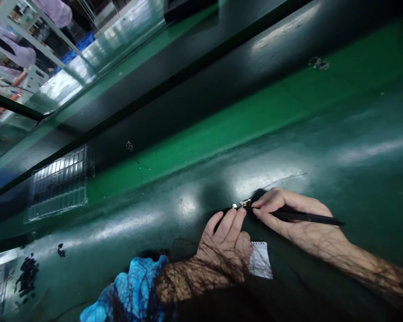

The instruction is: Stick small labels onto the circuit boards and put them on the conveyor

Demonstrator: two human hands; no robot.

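Note:
My right hand (289, 217) pinches a thin black stick-like tool (309, 218), its tip at a tiny electronic part (243, 204) lying on the dark green bench. A fine grey wire (282, 180) runs up and right from that part. My left hand (226, 239) rests palm down just left of it, with the fingertips pressing on the part's left end. A blue sleeve (137, 290) covers my left forearm.
A small white ribbed card (260, 259) lies by my left wrist. A clear compartment tray (58, 183) sits at the left, by the conveyor belt (221, 129). Small black parts (27, 273) are scattered at the lower left. A person in pale clothing (16, 49) works at the far upper left.

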